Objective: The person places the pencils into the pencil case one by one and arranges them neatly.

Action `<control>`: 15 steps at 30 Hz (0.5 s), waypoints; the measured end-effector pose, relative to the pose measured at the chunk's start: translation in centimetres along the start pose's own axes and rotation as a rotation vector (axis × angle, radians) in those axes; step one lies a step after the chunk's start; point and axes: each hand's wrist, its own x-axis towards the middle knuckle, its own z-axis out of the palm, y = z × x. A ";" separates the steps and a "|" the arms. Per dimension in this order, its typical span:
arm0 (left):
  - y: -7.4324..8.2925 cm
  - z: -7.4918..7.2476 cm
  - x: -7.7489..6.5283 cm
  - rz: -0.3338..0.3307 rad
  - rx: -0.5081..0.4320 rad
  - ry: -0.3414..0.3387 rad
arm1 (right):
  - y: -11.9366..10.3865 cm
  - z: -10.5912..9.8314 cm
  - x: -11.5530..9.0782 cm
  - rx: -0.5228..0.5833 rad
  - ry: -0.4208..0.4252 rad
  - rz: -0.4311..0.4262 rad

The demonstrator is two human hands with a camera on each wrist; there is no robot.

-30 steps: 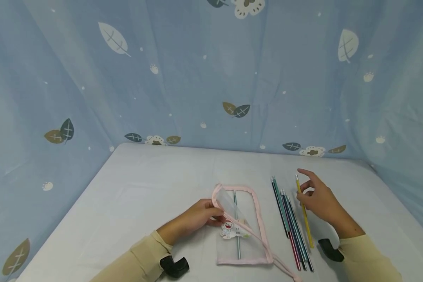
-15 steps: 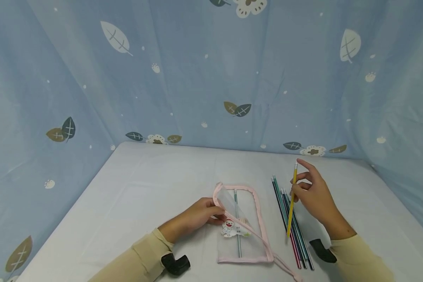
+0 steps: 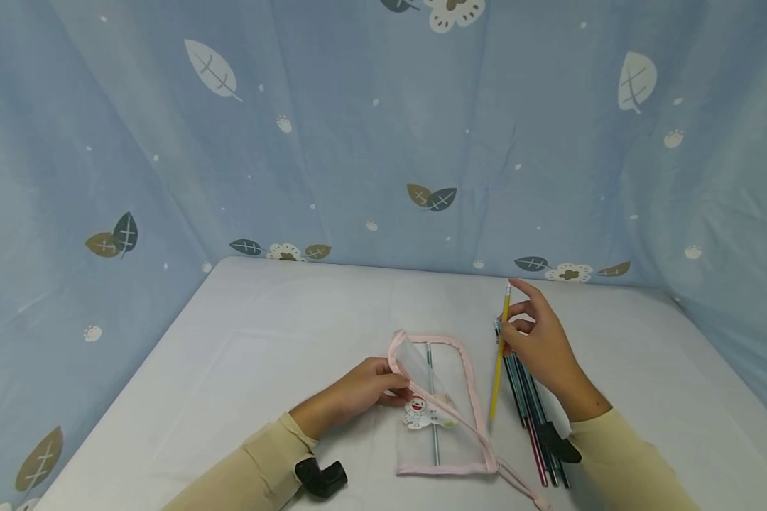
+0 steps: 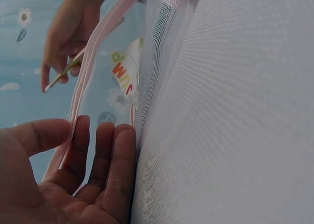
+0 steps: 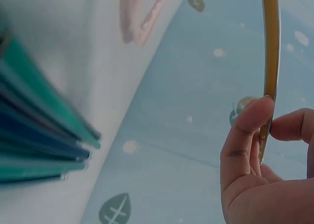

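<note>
My left hand (image 3: 369,389) pinches the pink-edged upper flap of a see-through mesh pencil pouch (image 3: 447,454), holding it lifted at the left corner. A teal pencil (image 3: 435,443) lies inside, behind a cartoon label (image 3: 417,413). In the left wrist view the pink zipper edge (image 4: 86,69) runs between thumb and fingers. My right hand (image 3: 540,348) pinches a yellow pencil (image 3: 496,383) near its eraser end, index finger stretched to the top. The pencil hangs steeply beside the pouch's right edge, its lower end close to the pink trim.
Several dark, teal and red pencils (image 3: 537,419) lie in a bunch right of the pouch, partly under my right hand and wrist. A pink strap (image 3: 518,484) trails from the pouch's lower right corner. A blue patterned curtain (image 3: 332,142) hangs behind the white table (image 3: 281,312).
My right hand has lifted the yellow pencil and carried it left over the other pencils to the pouch's right side. The left hand keeps its hold on the flap.
</note>
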 end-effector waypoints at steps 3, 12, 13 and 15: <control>-0.1 0.1 0.1 -0.004 0.000 0.004 | -0.2 0.6 0.1 0.022 0.009 -0.005; -0.2 0.1 0.2 0.003 0.005 0.005 | 0.2 1.5 0.0 0.068 -0.012 0.005; -0.2 0.1 0.3 0.004 0.004 0.006 | 0.2 1.6 0.0 0.072 -0.019 0.009; -0.3 0.1 0.3 0.007 0.003 0.006 | 0.4 1.8 0.0 0.078 -0.034 0.017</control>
